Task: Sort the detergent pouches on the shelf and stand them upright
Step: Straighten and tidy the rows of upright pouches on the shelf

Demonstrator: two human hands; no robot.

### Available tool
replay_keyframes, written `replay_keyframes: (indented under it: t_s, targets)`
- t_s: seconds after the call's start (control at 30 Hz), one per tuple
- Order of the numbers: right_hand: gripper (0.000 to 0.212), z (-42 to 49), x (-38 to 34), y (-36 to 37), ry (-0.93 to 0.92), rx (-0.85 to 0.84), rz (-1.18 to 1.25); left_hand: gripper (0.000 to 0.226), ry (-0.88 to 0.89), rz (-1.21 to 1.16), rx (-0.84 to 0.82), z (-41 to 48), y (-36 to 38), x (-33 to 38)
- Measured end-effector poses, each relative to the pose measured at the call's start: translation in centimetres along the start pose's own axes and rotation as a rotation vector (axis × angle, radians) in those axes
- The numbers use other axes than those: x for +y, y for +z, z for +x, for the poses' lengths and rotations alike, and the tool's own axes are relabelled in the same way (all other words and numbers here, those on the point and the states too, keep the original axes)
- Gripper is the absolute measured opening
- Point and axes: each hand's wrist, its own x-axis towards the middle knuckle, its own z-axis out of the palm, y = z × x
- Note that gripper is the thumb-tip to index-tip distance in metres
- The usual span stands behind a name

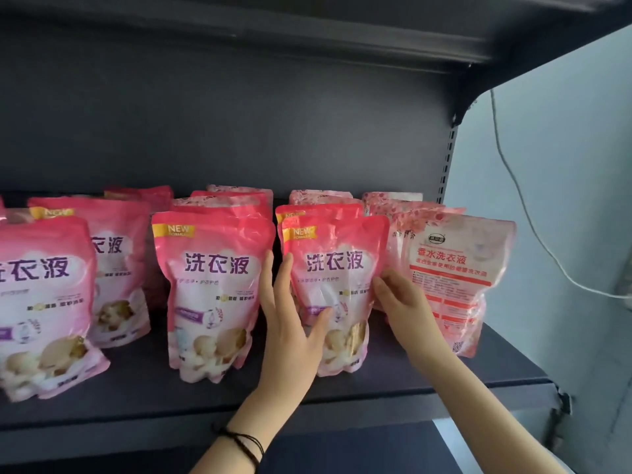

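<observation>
Both hands are working 1 pouch here. The front pink pouch (338, 268) is standing upright on the dark shelf (444, 374), right of centre, with more pink pouches lining up behind it. It is glossy pink, showing a yellow "NEW" flash at the top corner, big purple characters across a white patch, and pale round shapes near the base.

The left hand (290, 323) is gripping its left edge, the thumb (321, 319) lying across the front and the fingers pointing straight up the side. The right hand (402, 302) is touching the right edge with bent fingers; whether it is pinching, I cannot tell.

Just beside on the right, a paler pouch (458, 268) with red print is leaning slightly. On the left, a matching pink pouch (212, 289) is standing upright. Black cords (244, 443) are circling the left wrist.
</observation>
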Motion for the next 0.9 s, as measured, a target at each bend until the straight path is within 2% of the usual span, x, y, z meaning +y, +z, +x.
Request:
replay_keyframes:
  t_s: [0.23,0.4,0.67,0.77,0.9]
  targets:
    - [0.019,1.0,1.0,0.3,-0.048,0.037,0.123,0.093,0.025,0.058,0.014,0.5,0.5,-0.8]
    - [0.019,1.4,1.2,1.1,-0.054,0.053,0.168,0.088,0.146,0.245,-0.004,1.2,0.5,-0.8]
    - [0.027,0.5,1.5,0.8,0.025,0.022,0.233,0.091,0.097,0.163,-0.042,0.3,-0.4,-0.3]
    - [0.024,0.3,1.2,1.1,0.015,0.077,0.240,0.095,0.025,0.080,-0.021,0.6,-0.5,0.2]
    - [0.023,0.0,-0.2,0.9,-0.060,0.162,0.231,0.094,0.066,0.102,-0.007,1.6,-0.4,1.5]
